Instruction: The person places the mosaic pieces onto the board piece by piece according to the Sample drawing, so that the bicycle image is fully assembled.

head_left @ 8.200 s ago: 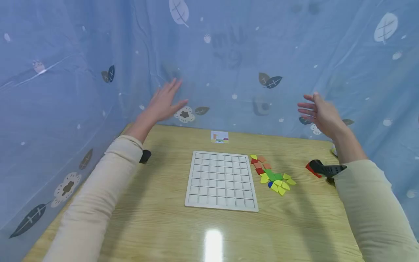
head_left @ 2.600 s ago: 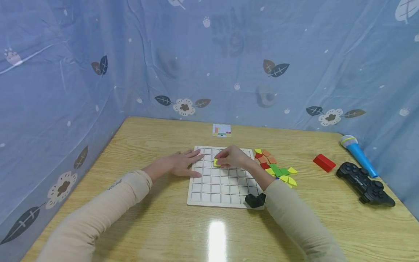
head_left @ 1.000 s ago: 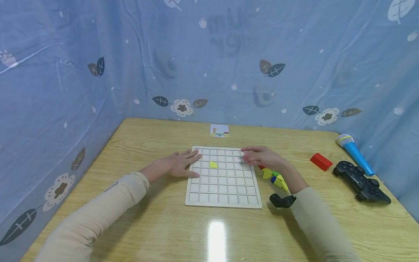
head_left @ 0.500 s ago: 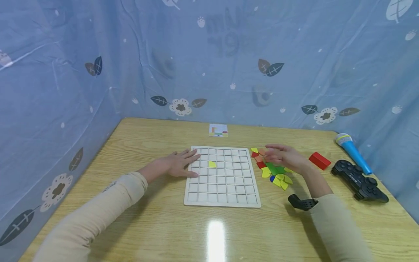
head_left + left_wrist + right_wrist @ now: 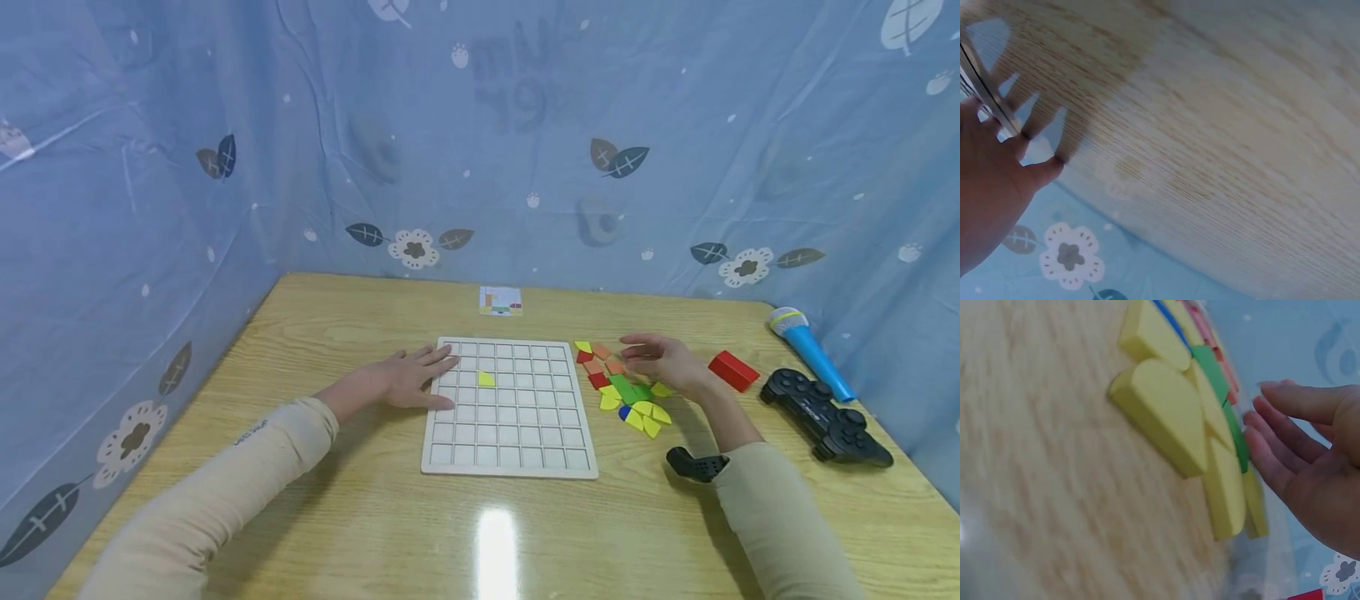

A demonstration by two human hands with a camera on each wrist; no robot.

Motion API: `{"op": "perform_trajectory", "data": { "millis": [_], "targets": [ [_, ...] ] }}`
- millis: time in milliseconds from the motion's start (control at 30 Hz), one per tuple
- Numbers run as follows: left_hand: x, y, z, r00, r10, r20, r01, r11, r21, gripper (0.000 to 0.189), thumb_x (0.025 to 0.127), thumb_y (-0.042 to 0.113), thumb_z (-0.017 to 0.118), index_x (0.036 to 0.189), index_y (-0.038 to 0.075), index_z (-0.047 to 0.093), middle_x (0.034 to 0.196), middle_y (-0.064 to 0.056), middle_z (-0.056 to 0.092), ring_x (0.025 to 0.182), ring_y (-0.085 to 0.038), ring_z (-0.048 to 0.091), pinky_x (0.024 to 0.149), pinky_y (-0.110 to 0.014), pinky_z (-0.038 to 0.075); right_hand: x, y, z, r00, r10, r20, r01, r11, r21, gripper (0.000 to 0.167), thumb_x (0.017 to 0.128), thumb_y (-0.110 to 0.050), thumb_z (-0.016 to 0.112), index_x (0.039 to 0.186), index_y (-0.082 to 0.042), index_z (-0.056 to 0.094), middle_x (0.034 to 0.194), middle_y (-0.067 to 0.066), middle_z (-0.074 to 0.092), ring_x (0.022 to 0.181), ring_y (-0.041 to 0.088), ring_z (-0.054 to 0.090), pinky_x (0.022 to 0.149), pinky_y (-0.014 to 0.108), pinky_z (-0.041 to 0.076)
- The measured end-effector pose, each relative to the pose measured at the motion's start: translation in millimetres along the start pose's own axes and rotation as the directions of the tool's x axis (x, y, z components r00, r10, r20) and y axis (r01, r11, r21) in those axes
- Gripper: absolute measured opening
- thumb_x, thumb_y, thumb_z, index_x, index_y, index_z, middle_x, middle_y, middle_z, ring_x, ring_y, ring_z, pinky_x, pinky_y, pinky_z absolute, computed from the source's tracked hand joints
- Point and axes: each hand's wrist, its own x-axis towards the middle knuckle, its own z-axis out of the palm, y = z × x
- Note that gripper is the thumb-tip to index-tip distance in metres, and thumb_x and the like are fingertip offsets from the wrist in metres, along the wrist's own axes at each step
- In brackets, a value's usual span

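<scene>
My left hand (image 5: 412,381) rests with spread fingers on the left edge of a white grid board (image 5: 510,472). In the left wrist view, that hand (image 5: 997,178) has its fingertips at the board's rim. A single yellow piece with one curved side (image 5: 486,380) lies in a square in the board's upper left part. To the right of the board, my right hand (image 5: 663,364) hovers at the far right side of a cluster of flat pieces, holding nothing. The right wrist view shows loosely bent fingers beside the green pieces (image 5: 1211,374) and yellow pieces (image 5: 1163,412).
Orange (image 5: 602,352), red (image 5: 598,380) and blue (image 5: 624,412) pieces lie in the cluster. A printed pattern card (image 5: 500,301) lies behind the board. Farther right are a red block (image 5: 733,371), a black game controller (image 5: 825,417) and a blue toy microphone (image 5: 821,358).
Earlier both hands were raised; then the right hand pinched the yellow piece over the board. It has let go and moved right to the cluster. The left hand stays on the board's edge.
</scene>
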Motion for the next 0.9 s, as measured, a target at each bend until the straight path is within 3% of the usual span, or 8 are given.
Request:
{"op": "perform_trajectory", "data": {
  "millis": [233,433,700,900],
  "targets": [
    [-1.0,1.3,1.1,1.0,0.002,-0.014,-0.002,1.0,0.01,0.087,0.09,0.068,0.041,0.155,0.021,0.008,0.159,-0.003,-0.003,0.143,-0.029,-0.001,0.11,-0.058,0.005,7.3,4.1,4.1,0.997,-0.081,0.02,0.083,0.99,-0.113,0.047,0.091,0.007,0.057,0.136,0.005,0.046,0.126,0.027,0.053,0.116,0.04,0.05,0.089,0.032,0.049],
    [-1.0,2.6,0.5,1.0,-0.001,-0.01,0.002,1.0,0.008,0.086,0.091,0.068,0.04,0.155,0.022,0.007,0.159,-0.002,-0.004,0.144,-0.028,-0.001,0.111,-0.057,0.005,13.2,2.9,9.2,0.991,-0.134,0.032,0.137,0.971,-0.196,0.043,0.09,0.006,0.059,0.132,0.005,0.05,0.119,0.024,0.058,0.111,0.04,0.054,0.086,0.032,0.05],
    [-1.9,4.1,0.1,1.0,-0.005,-0.004,0.005,1.0,0.015,0.085,0.091,0.067,0.04,0.155,0.021,0.007,0.159,-0.003,-0.004,0.144,-0.028,-0.001,0.111,-0.057,0.005,19.3,-1.3,16.3,0.992,-0.124,0.03,0.128,0.962,-0.243,0.043,0.088,0.007,0.059,0.131,0.002,0.054,0.121,0.022,0.057,0.111,0.039,0.053,0.089,0.046,0.049],
    [-3.2,4.9,-1.2,1.0,-0.007,-0.005,0.007,1.0,0.01,0.085,0.091,0.067,0.04,0.155,0.021,0.007,0.159,-0.003,-0.003,0.144,-0.028,-0.001,0.111,-0.057,0.004,22.1,-3.6,17.9,0.98,-0.187,0.063,0.197,0.937,-0.289,0.042,0.087,0.01,0.06,0.129,0.004,0.055,0.115,0.022,0.06,0.105,0.037,0.056,0.084,0.043,0.05]
  ]
}}
